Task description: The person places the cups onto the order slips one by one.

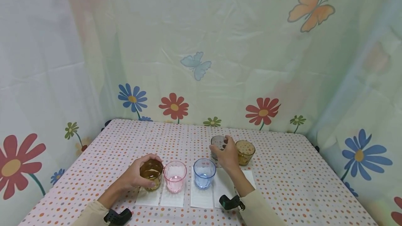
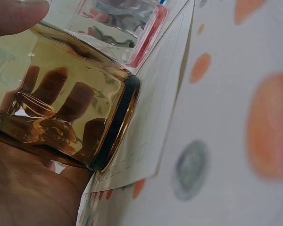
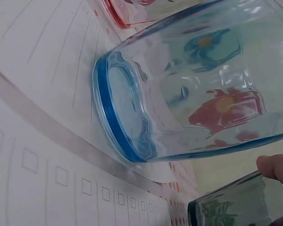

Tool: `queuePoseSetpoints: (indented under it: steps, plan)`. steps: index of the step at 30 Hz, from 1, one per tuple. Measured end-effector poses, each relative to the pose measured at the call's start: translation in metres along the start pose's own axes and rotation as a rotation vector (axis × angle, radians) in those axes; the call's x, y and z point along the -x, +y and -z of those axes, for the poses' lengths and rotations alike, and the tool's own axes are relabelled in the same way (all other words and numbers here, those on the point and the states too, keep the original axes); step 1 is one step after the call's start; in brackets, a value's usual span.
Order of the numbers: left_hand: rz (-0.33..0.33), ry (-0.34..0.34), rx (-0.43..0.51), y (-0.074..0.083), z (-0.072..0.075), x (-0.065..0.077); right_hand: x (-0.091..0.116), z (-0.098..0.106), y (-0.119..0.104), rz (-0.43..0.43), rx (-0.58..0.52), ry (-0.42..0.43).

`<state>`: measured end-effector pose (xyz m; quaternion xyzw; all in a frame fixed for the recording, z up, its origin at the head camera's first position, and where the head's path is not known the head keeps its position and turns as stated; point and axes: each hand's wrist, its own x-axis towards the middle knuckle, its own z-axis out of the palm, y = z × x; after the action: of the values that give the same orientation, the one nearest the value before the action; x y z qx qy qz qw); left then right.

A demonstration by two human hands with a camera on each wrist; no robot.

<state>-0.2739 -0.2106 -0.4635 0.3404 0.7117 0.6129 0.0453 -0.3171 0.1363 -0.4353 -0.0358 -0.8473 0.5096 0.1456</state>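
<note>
- Clasps amber glass (image 1: pixel 152 172) in left grip (image 1: pixel 135 176), just beside pink glass (image 1: pixel 175 177); may clink if nudged sideways.
- Clasps grey glass (image 1: pixel 217 140) in right grip (image 1: pixel 228 153), behind blue glass (image 1: pixel 205 174) (tight spot); may clip blue glass if dragged low.

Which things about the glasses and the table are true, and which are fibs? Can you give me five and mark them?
1. The left hand holds a brown glass. True.
2. Both hands hold brown glasses. False: the right hand holds the grey glass.
3. The pink glass stands between the held brown glass and the blue glass. True.
4. The blue glass is upside down. False: it stands upright.
5. The tablecloth has dots. True.
</note>
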Motion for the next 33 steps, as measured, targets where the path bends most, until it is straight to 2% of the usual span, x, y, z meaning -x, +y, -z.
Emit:
queuePoseSetpoints:
  steps: [13, 19, 26, 33]
  plan:
    - [-0.019, -0.015, 0.016, 0.000, 0.000, 0.000, 0.015, 0.012, 0.000, 0.026, -0.029, -0.015]
    - [-0.039, -0.017, 0.019, 0.000, 0.001, -0.001, 0.022, 0.016, -0.002, 0.038, -0.052, 0.011]
    - [-0.022, 0.003, -0.019, 0.002, 0.001, -0.001, 0.027, 0.018, -0.004, 0.014, -0.054, 0.018]
    - [-0.014, -0.006, 0.002, 0.002, 0.001, 0.000, 0.036, 0.020, -0.004, -0.014, -0.059, 0.025]
